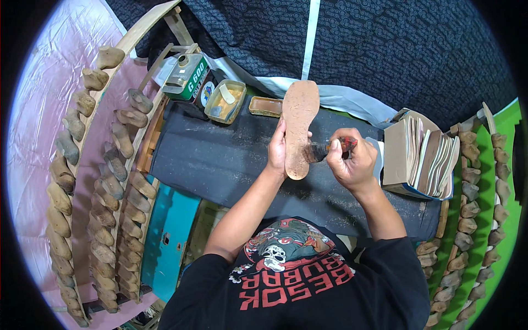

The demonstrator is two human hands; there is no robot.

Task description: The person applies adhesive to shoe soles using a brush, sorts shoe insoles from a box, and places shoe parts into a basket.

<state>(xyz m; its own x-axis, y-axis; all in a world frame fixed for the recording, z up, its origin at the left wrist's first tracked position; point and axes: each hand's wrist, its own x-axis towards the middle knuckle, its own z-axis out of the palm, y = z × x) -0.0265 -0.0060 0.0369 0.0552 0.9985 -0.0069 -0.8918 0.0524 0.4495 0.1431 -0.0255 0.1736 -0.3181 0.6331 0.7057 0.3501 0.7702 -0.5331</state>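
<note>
Sole points lengthwise forward, left grip clasping it, right grip clutching a brush.

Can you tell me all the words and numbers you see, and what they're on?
I won't copy words out, but here is where they are.
Can: large white letters and numbers on green, with more lettering on black below.
Black shirt: big red letters, upside down in this view.
Sole-shaped piece in the left hand: no writing that I can see.
Brush: any marks are too small to read.
</note>
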